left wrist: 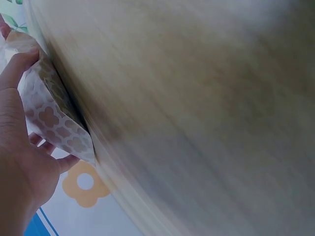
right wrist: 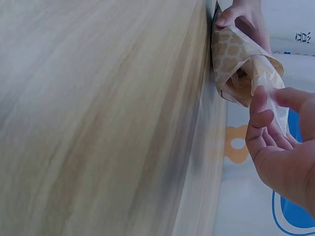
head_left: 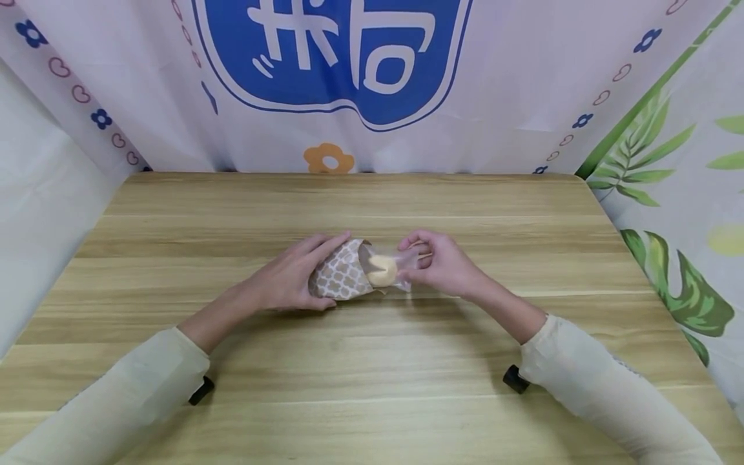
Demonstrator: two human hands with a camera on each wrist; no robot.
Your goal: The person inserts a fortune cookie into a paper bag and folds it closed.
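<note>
A small paper bag [head_left: 341,274] with a tan-and-white quatrefoil pattern lies on its side at the middle of the table, its mouth facing right. My left hand [head_left: 290,274] grips the bag's closed end, thumb on the near side and fingers on the far side. At the mouth, a pale yellow fortune cookie [head_left: 382,271] shows inside a clear plastic wrapper [right wrist: 266,81]. My right hand [head_left: 444,265] pinches the wrapper's outer end between thumb and fingers. The wrapper's other end overlaps the bag's opening. In the right wrist view, the bag's brown inside shows.
The wooden table [head_left: 360,400] stretches out around both hands. Behind its far edge hangs a white cloth [head_left: 511,84] with a blue emblem and an orange flower. A leaf-patterned cloth [head_left: 686,213] hangs at the right, and a plain white one [head_left: 46,174] at the left.
</note>
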